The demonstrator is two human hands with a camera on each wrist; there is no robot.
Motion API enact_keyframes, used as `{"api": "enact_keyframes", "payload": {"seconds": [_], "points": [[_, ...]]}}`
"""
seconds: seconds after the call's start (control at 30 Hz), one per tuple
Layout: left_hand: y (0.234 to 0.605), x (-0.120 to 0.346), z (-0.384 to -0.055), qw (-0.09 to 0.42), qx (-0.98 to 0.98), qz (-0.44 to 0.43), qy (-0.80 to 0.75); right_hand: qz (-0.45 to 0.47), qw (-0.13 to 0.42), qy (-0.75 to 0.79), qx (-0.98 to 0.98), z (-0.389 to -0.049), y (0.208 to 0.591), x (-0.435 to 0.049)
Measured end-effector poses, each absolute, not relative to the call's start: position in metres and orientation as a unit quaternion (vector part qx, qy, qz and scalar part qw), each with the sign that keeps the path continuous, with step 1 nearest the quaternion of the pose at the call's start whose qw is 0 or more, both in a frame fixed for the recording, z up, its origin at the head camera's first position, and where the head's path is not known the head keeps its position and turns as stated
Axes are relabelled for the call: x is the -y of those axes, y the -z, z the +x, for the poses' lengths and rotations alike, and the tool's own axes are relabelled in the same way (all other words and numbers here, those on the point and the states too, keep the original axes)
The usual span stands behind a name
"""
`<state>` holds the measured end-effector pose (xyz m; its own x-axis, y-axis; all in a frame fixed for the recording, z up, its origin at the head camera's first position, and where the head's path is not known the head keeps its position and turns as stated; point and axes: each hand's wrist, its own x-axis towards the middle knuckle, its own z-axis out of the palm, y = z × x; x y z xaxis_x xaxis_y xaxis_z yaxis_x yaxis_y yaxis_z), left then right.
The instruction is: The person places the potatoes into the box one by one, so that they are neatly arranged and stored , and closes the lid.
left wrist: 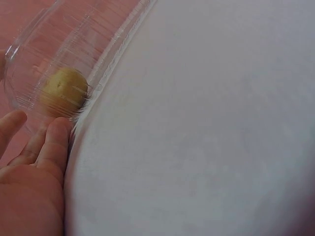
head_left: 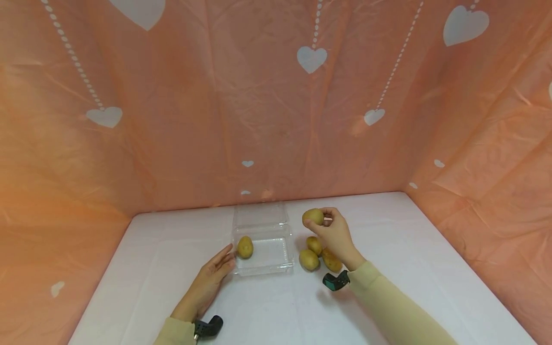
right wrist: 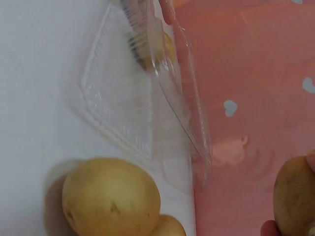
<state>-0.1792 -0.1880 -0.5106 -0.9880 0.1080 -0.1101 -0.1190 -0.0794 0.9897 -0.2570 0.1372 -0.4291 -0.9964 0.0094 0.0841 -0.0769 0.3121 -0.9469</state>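
One potato (head_left: 312, 217) is held in the right-hand fingers (head_left: 331, 211).

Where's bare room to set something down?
The table is bare left of the plastic box and left hand, right of the right hand, and in front of the box between both hands. Inside the box, right of its potato, is free too. It's crowded just right of the box: three loose potatoes cluster there, the right hand holding another potato.

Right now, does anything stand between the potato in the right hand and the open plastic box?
Nothing visible blocks the held potato; it probably only has to clear the box's right rim. The lid is open at the back.
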Motion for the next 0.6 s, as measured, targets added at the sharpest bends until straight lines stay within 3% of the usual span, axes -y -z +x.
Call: {"api": "enact_keyframes", "payload": {"seconds": [0.6], "points": [[0.511,0.188,-0.179,0.075,-0.672,0.004,-0.737,0.096,0.029,-0.563,0.82,-0.252,0.442,-0.089]]}}
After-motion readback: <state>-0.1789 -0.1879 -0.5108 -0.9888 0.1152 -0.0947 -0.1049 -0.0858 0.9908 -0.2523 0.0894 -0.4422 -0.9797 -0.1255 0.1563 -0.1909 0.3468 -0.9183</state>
